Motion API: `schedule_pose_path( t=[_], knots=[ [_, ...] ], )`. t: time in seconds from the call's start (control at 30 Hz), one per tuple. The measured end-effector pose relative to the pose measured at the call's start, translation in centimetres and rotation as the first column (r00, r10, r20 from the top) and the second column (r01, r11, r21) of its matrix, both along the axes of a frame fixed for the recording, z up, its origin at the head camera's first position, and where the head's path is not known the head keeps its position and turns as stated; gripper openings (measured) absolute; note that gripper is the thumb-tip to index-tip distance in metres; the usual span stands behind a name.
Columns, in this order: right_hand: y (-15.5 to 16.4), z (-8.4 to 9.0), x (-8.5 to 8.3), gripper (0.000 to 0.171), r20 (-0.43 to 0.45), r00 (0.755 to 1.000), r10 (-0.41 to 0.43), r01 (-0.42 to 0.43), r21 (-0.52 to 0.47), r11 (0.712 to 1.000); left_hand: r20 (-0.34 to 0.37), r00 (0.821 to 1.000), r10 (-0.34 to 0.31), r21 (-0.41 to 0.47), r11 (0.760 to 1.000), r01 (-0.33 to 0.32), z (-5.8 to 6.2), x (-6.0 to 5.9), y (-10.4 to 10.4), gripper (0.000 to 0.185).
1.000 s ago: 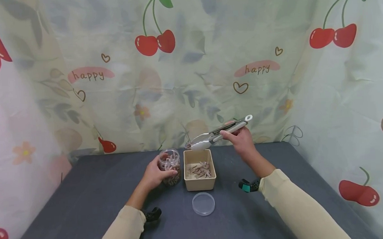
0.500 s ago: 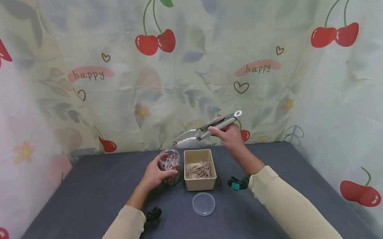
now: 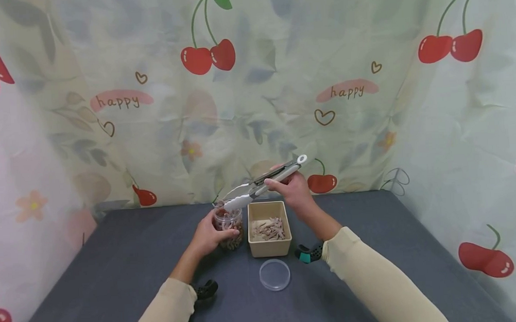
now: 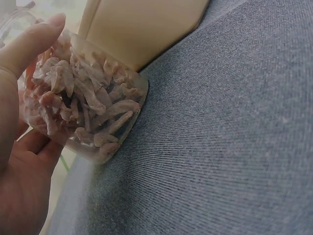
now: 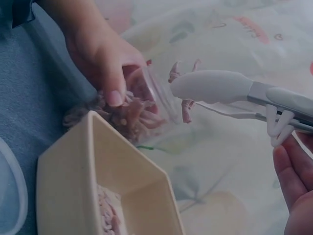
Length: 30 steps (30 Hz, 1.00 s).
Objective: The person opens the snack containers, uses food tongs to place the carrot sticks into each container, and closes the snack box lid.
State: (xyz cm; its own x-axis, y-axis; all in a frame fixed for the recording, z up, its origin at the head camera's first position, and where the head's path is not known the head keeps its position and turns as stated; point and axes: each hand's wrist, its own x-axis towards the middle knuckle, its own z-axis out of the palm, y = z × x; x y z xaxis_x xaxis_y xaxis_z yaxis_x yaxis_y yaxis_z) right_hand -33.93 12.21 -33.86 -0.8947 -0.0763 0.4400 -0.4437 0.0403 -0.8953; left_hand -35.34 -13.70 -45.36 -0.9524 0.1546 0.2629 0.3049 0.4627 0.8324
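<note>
My left hand [image 3: 210,234] grips a clear plastic jar [image 4: 129,90] around its side, upright on the table. Pale, pinkish-brown dried strips [image 4: 88,98] fill much of it. With my right hand [image 3: 295,190] I hold white and grey tongs [image 3: 263,182], their handle slanting up to the right. A few strips [image 5: 187,110] are pinched between the tong tips, right at the jar's mouth. To the jar's right stands a beige rectangular bin [image 3: 269,248], with more strips [image 3: 272,229] on its floor.
A clear round lid [image 3: 274,275] lies flat on the dark cloth-covered table [image 3: 140,254], in front of the bin. Behind the table hangs a cherry-print curtain [image 3: 255,107].
My right hand has carried the tongs leftward, from over the bin to the jar's mouth, with the tips lowering. The left hand and jar have stayed put.
</note>
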Motion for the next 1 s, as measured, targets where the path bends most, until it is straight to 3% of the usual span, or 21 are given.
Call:
schedule_pose_path(
  t=[0.23, 0.73, 1.0],
  knots=[
    [-0.48, -1.03, 0.09, 0.029, 0.014, 1.0, -0.018, 0.018, 0.046, 0.999, -0.002, 1.0, 0.007, 0.019, 1.0, -0.007, -0.34, 0.15, -0.06, 0.07],
    [-0.93, -0.5, 0.37, 0.034, 0.012, 1.0, -0.006, 0.005, 0.074, 0.997, 0.006, 1.0, 0.004, 0.026, 1.0, -0.004, -0.29, 0.16, -0.17, 0.073],
    [-0.55, -0.2, 0.44, 0.033, -0.009, 1.0, 0.008, -0.008, 0.035, 0.999, 0.014, 1.0, 0.001, 0.021, 1.0, -0.001, -0.15, -0.02, -0.02, 0.088]
  ],
)
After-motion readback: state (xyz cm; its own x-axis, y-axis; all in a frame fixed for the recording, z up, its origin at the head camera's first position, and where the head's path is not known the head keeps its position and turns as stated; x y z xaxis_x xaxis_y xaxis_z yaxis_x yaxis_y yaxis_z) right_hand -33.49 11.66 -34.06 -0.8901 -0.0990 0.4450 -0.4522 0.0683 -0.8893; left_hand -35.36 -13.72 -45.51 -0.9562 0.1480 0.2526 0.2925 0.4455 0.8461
